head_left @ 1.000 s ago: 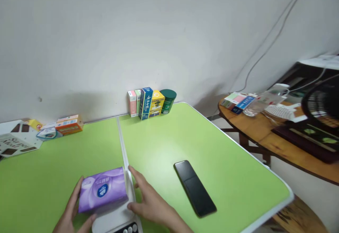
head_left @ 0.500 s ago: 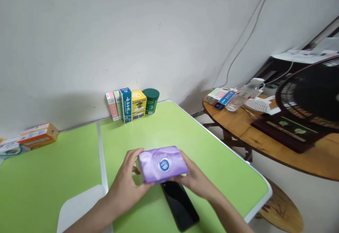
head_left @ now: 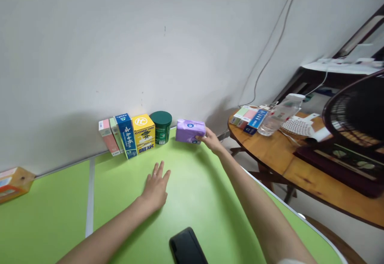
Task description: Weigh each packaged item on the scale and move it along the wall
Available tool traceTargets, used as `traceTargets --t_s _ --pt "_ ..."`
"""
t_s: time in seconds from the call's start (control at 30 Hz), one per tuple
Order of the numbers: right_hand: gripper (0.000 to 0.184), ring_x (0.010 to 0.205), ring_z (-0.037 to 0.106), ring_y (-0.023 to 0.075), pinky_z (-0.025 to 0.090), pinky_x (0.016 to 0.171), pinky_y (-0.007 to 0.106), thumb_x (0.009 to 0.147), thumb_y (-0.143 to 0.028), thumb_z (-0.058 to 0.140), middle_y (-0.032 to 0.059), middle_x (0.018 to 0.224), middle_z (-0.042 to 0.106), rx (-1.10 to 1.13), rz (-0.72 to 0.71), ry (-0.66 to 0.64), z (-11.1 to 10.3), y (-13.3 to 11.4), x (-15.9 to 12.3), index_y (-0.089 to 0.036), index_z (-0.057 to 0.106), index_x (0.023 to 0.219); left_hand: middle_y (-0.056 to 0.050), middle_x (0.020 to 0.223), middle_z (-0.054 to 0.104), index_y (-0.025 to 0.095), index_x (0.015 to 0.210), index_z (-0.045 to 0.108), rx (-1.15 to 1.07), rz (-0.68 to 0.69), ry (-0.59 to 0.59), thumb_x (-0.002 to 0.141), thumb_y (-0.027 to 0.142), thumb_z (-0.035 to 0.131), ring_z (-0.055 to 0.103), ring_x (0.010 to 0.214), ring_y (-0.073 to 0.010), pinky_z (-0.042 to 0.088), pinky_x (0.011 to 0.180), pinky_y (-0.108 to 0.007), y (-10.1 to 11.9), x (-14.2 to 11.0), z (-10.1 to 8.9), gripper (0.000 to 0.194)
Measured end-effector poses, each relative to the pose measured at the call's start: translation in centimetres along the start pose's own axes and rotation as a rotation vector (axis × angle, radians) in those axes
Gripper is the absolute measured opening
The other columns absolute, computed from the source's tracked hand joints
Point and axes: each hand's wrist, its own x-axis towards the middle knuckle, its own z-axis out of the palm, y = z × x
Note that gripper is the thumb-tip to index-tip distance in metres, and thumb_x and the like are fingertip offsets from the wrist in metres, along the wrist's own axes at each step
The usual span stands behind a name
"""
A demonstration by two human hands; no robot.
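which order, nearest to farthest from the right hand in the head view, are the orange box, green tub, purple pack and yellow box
From the right hand:
1. Purple pack: held at its right end
2. Green tub: left of the pack
3. Yellow box: left of the tub
4. Orange box: at the view's left edge

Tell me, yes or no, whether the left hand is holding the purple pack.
No, the right hand holds the purple pack, while the left hand is apart from it.
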Motion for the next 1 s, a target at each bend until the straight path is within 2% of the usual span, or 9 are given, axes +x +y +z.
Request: traceTargets --t_s 0.1,0.17,0.3,0.47,0.63,0.8,0.9,1.0 --pt "0.052 0.11 0.057 0.0259 0.043 0.098 0.044 0.061 -0.029 0.068 0.0077 0.116 0.065 0.037 0.008 -0.03 1.6 1.6 2.8 -0.017 0.061 0.111 -0.017 0.155 0.011 0.011 0.135 0.046 0.038 -0.025 -0.001 0.061 0.001 0.056 0.007 0.143 -0.0343 0.024 0.11 -0.052 -1.4 0.1 0.1 0.075" --pt "0.048 0.102 0.061 0.0245 0.047 0.092 0.043 0.063 -0.025 0.064 0.007 0.108 0.068 0.048 0.034 -0.035 2.7 2.6 4.3 -0.017 0.061 0.11 -0.02 0.153 0.017 0.008 0.132 0.05 0.025 -0.041 -0.035 0.063 0.004 0.059 0.012 0.141 -0.037 0.025 0.111 -0.052 -2.1 0.3 0.2 0.07" --pt "0.048 0.099 0.061 0.024 0.047 0.093 0.043 0.064 -0.019 0.059 0.0083 0.106 0.068 0.023 0.079 0.02 5.0 4.5 6.5 -0.015 0.06 0.111 -0.02 0.149 0.03 0.009 0.131 0.052 0.021 -0.043 -0.097 0.066 0.007 0.06 0.019 0.14 -0.0382 0.024 0.11 -0.055 -2.6 1.0 0.2 0.066" --pt "0.054 0.1 0.061 0.0227 0.047 0.093 0.039 0.064 -0.012 0.055 0.0097 0.112 0.066 -0.054 0.1 0.063 7.3 5.7 7.7 -0.013 0.055 0.118 -0.017 0.151 0.028 0.012 0.134 0.049 0.065 -0.068 -0.156 0.069 0.009 0.061 0.017 0.14 -0.0389 0.026 0.109 -0.056 -2.2 1.4 0.0 0.066" --pt "0.055 0.107 0.058 0.0251 0.043 0.096 0.039 0.067 -0.011 0.054 0.0137 0.119 0.062 -0.236 0.128 0.156 8.5 5.5 7.4 -0.011 0.05 0.122 -0.016 0.153 0.023 0.012 0.138 0.043 0.141 -0.061 -0.21 0.073 0.014 0.061 0.015 0.141 -0.038 0.025 0.11 -0.055 -2.0 1.3 -0.2 0.067" --pt "0.049 0.111 0.054 0.0315 0.041 0.095 0.045 0.073 -0.022 0.06 0.0174 0.118 0.06 -0.446 0.168 0.202 10.0 4.4 5.4 -0.013 0.049 0.12 -0.018 0.152 0.025 0.011 0.138 0.043 0.169 -0.053 -0.202 0.073 0.014 0.062 0.016 0.14 -0.0391 0.026 0.11 -0.054 -2.1 1.4 -0.1 0.068" --pt "0.056 0.117 0.048 0.0343 0.037 0.098 0.046 0.072 -0.028 0.065 0.0209 0.123 0.056 -0.523 0.173 0.181 11.0 3.7 4.0 -0.01 0.046 0.122 -0.018 0.152 0.026 0.013 0.137 0.044 0.161 -0.042 -0.188 0.072 0.014 0.064 0.017 0.14 -0.0394 0.028 0.108 -0.055 -2.3 1.4 0.2 0.068" --pt "0.062 0.125 0.042 0.036 0.032 0.104 0.046 0.073 -0.029 0.065 0.0245 0.131 0.049 -0.567 0.154 0.091 11.9 2.7 2.7 -0.005 0.044 0.126 -0.019 0.151 0.027 0.013 0.135 0.046 0.153 -0.026 -0.169 0.071 0.014 0.066 0.019 0.139 -0.0409 0.03 0.106 -0.058 -2.6 1.4 0.4 0.067"
